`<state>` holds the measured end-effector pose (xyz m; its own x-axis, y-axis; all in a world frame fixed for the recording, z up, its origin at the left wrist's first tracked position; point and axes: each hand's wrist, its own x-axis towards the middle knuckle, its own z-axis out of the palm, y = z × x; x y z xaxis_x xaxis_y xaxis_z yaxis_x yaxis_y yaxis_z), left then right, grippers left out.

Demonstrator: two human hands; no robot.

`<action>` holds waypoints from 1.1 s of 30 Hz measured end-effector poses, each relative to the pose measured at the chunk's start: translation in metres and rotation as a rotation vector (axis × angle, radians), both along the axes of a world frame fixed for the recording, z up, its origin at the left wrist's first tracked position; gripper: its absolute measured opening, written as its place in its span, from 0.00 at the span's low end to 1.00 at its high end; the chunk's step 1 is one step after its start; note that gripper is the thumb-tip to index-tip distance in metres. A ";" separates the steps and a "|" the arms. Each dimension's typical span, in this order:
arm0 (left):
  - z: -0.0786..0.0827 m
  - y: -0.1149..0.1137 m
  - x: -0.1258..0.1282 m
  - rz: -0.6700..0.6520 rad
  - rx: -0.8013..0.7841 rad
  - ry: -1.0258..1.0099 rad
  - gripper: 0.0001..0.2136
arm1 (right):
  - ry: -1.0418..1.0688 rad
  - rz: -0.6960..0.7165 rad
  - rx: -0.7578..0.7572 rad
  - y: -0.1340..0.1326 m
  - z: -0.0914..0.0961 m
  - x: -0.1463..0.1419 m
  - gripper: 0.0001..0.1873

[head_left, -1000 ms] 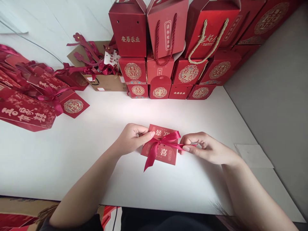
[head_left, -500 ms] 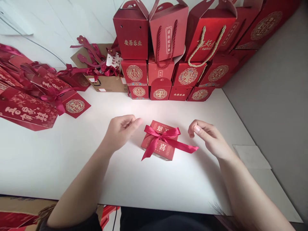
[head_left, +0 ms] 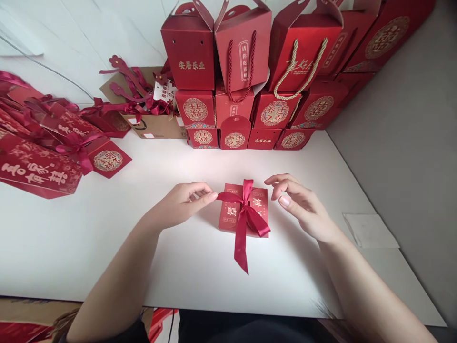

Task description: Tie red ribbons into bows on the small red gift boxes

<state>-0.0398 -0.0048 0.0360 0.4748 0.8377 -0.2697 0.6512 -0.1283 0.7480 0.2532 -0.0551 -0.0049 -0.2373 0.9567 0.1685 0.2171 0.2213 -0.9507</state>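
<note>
A small red gift box (head_left: 229, 223) with pale lettering lies on the white table in front of me. Around it runs a dark red satin ribbon (head_left: 241, 240), tied in a bow on top, with one tail hanging toward me over the front edge. My left hand (head_left: 187, 202) is at the box's left side, thumb and fingertips closed on the ribbon end there. Beside the right edge of the box hovers my right hand (head_left: 303, 205), its fingers curved and apart, holding nothing.
Stacked red gift boxes (head_left: 233, 138), some with rope handles, line the back. A cardboard box (head_left: 160, 126) of ribbons stands beside them. More ribboned red boxes (head_left: 43, 166) sit at left. A white sheet (head_left: 369, 231) lies at right by the grey wall.
The gift box has turned about a quarter turn, so its bow faces another way. My left hand has moved onto the ribbon end; the fingers of my right hand have spread.
</note>
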 end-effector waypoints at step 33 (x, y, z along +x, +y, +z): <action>-0.029 0.004 0.015 -0.019 -0.215 -0.450 0.19 | 0.297 0.154 -0.207 0.001 -0.006 -0.015 0.18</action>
<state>-0.0246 -0.0010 0.0075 0.5984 0.7758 -0.2001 0.2563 0.0513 0.9652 0.2386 -0.0537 -0.0108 -0.3509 0.9346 0.0588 -0.0953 0.0268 -0.9951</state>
